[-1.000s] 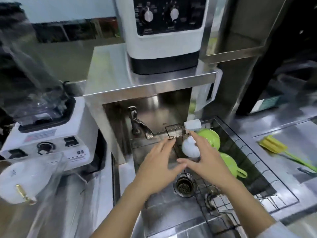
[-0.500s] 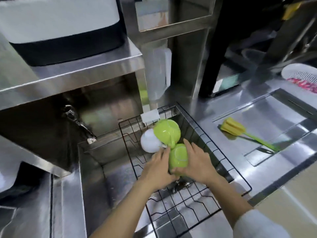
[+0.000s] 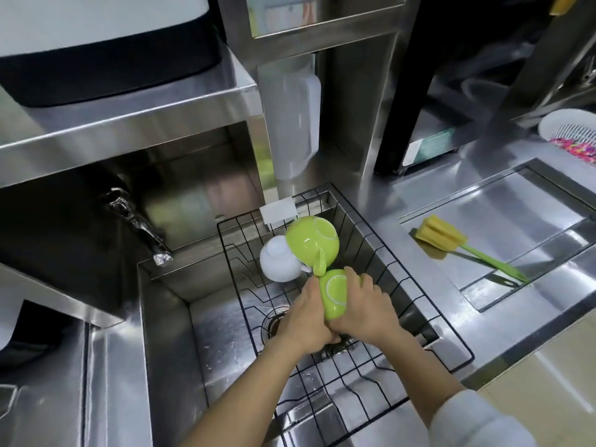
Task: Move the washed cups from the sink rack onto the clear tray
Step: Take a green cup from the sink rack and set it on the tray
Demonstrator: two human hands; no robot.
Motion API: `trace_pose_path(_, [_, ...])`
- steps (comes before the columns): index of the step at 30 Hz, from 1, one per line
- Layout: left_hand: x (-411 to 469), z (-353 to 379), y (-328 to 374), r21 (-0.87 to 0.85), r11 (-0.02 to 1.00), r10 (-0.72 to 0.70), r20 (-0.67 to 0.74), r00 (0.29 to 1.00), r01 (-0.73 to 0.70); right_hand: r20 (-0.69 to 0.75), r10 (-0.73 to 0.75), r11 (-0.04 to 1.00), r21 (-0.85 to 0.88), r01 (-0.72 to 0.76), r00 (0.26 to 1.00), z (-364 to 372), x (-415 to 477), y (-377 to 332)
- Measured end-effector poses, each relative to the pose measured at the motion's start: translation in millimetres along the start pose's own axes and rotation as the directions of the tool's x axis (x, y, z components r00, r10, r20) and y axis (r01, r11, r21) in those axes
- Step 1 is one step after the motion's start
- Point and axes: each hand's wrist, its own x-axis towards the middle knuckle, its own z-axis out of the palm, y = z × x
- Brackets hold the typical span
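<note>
A black wire rack [image 3: 380, 253] sits in the steel sink [image 3: 167, 333]. Inside it lie three upturned cups. The near green cup [image 3: 335, 295] is clasped between my left hand [image 3: 306, 321] and my right hand [image 3: 366, 309], one hand on each side. Behind it rests a second green cup [image 3: 311, 243] with its handle pointing down toward my hands. A white cup [image 3: 277, 262] lies to the left of that one. No clear tray is in view.
A faucet [image 3: 138, 224] juts over the sink's back left corner. A yellow sponge brush with a green handle [image 3: 451, 240] lies on the steel lid at right. A white basket [image 3: 567, 127] stands far right. A shelf with an appliance [image 3: 96, 43] overhangs the sink.
The view swung right and down. My hands went from hovering near the white cup to closing on the near green cup, which is now gripped more firmly from both sides.
</note>
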Motion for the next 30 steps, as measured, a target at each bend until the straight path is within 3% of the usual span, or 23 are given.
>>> trace_pose_path(10, [-19.4, -0.7, 8.6, 0.161, 0.987, 0.007, 0.085, 0.996, -0.021, -0.049, 0.015, 0.999, -0.050, -0.017, 0.999, 1.5, -22.3, -0.8])
trace_pose_path(16, [-41.5, -22.6, 12.9, 0.333, 0.925, 0.235, -0.120, 0.965, -0.184, -0.226, -0.086, 0.996, -0.008, 0.087, 0.970, -12.3, -41.9, -15.1])
trace_pose_path(23, [-83.3, -81.3, 3.9, 0.454, 0.845, 0.474, -0.388, 0.791, -0.284, -0.470, -0.245, 0.942, 0.091, 0.323, 0.848, -37.3, -74.7, -71.3])
trace_pose_path(30, [-163.4, -170.1, -16.4, 0.537, 0.805, 0.579, -0.616, 0.534, -0.254, -0.595, -0.412, 0.803, 0.121, 0.583, 0.690, -51.7, -123.2, -176.3])
